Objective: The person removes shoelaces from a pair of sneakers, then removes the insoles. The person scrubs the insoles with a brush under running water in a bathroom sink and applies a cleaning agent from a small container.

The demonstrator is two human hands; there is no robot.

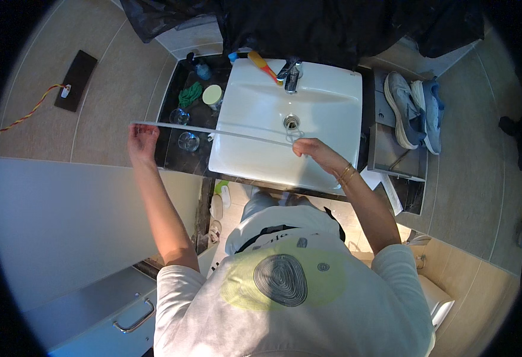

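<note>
A long white lace (225, 132) is stretched taut over the dark counter and the white washbasin (252, 161). My left hand (143, 142) pinches one end of it, out beyond the counter's left side. At the other end, above the basin's front half, my right hand (315, 152) has its fingers closed on the lace. A short loose loop of lace shows near the right fingertips, close to the metal drain (291, 122). Directly beyond the drain stands a chrome faucet (292, 80).
On the left counter are two clear glasses (188, 141), a green cloth (190, 94) and a lidded jar (212, 94). A yellow-and-red brush (263, 64) leans by the faucet. Grey-blue shoes (401, 111) rest on a box (397, 149) at right. Black sheeting (288, 26) hangs behind.
</note>
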